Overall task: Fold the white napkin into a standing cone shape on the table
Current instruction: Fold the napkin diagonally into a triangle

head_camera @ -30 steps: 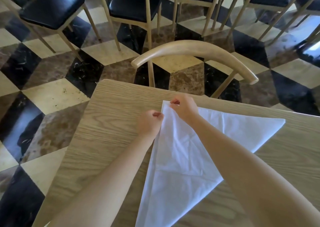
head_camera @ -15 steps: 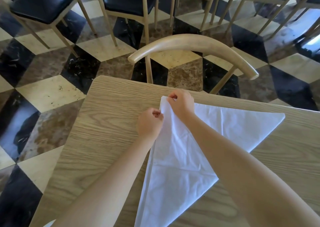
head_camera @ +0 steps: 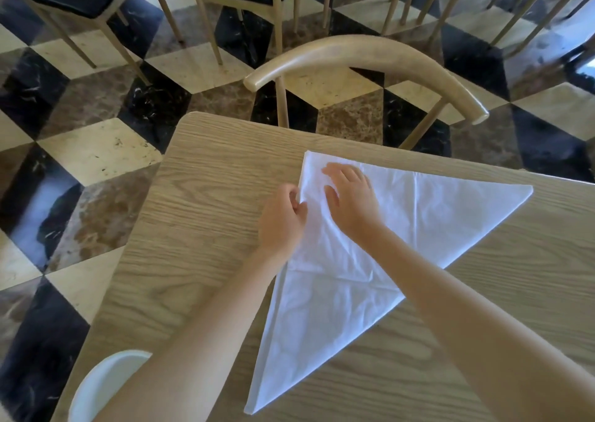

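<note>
My right hand point(head_camera: 351, 199) has dropped the corner and now presses flat, fingers spread, on the napkin point(head_camera: 418, 215) — a triangle lying on the table point(head_camera: 199, 228). My left hand point(head_camera: 281, 218) still pinches its left edge — I reckon rolling can start.

A single wide-angle view from the person's head looks forward and steeply down; the table point(head_camera: 206, 196) lies close beneath it, filling the lower centre and right of the frame; the chequered floor point(head_camera: 96, 144) and the chairs point(head_camera: 370, 49) lie farther off, bending across the top and left edges.
</note>
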The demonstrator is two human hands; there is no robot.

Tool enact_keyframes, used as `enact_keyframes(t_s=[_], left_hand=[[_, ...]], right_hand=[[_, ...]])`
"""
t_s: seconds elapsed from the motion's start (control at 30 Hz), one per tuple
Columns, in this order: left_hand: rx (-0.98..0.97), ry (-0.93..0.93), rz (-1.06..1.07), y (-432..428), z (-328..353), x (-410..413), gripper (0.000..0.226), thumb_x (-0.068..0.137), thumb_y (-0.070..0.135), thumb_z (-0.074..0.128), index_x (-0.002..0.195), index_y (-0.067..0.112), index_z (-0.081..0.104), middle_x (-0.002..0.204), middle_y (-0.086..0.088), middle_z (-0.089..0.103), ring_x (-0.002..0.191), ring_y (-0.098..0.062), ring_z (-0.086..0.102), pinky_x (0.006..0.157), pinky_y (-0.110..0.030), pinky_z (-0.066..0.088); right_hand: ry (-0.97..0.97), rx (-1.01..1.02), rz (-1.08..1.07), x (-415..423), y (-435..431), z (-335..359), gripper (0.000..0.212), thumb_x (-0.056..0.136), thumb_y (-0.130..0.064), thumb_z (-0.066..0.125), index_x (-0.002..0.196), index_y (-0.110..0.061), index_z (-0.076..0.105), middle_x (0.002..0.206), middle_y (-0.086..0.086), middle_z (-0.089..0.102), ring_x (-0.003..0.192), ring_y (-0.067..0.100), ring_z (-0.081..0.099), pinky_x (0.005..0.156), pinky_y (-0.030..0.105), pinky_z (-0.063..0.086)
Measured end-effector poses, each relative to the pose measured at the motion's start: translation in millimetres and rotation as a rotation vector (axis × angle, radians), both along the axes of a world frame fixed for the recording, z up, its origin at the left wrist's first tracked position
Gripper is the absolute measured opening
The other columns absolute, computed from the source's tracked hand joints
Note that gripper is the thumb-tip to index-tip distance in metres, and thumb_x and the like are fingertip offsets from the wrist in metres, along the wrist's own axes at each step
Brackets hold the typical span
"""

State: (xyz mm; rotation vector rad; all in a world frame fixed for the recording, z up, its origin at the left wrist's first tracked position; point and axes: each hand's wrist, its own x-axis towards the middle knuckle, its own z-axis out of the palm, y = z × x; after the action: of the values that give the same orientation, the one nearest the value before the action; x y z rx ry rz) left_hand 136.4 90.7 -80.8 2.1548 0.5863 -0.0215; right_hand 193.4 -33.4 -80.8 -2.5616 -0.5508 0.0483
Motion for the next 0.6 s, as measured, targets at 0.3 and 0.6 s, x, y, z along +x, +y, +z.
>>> enact_keyframes(t_s=[0.3,0.6], left_hand=[[-0.116,0.168,0.050,-6,14,-146,0.026,0.082,0.015,0.061,0.099,0.031,0.050,0.078,0.014,0.060,0.069,-0.005,0.060,0.063,-0.026,0.046],[-0.055,0.177,0.067,-9,13,-247,0.026,0.080,0.015,0.063,0.101,0.028,0.056,0.077,0.012,0.063,0.070,0.001,0.059,0.060,-0.013,0.045]], right_hand=[[0.092,-0.314,0.218,-62,-5,-29,0.060,0.095,-0.043,0.021,0.149,-0.018,0.008,0.159,-0.002,0.005,0.146,0.017,-0.001,0.117,0.035,-0.005],[-0.009,-0.260,0.176,-80,12,-23,0.049,0.097,-0.026,0.040,0.142,-0.009,0.032,0.154,0.009,0.025,0.144,0.025,0.018,0.118,0.044,0.009]])
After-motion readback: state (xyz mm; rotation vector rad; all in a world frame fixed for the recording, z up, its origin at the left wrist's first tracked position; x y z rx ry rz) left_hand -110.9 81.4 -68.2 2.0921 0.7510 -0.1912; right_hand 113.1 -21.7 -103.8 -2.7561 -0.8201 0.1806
